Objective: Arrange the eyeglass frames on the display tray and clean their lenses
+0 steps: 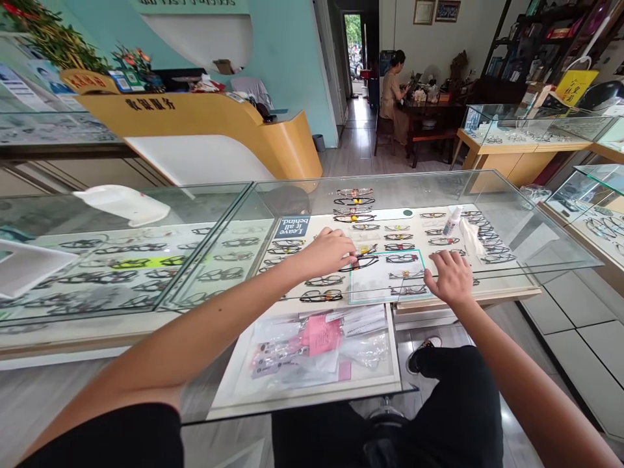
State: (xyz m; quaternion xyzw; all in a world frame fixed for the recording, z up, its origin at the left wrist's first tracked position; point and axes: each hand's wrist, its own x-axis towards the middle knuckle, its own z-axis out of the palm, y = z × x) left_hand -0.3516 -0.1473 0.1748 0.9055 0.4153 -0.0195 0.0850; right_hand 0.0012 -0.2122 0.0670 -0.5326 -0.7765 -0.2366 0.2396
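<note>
My left hand [331, 251] reaches over the glass counter top, its fingers curled at the end of a dark-framed pair of eyeglasses [366, 262]. The fingertips are partly hidden, but they seem closed on the frame. A yellow tag shows beside it. My right hand [450, 275] rests on the front edge of the glass, fingers slightly bent and apart, holding nothing. Between the hands lies a teal-bordered white sheet [370, 286], with several eyeglasses over it. Beyond the left hand, several more eyeglasses [354, 201] form a short column.
A white spray bottle [452, 221] and a crumpled white cloth [471, 237] lie right. In front, an open drawer [394, 357] holds plastic bags and pink paper. A white tray [124, 203] sits left on the glass showcase [205, 195]. A person [392, 97] sits at a far table.
</note>
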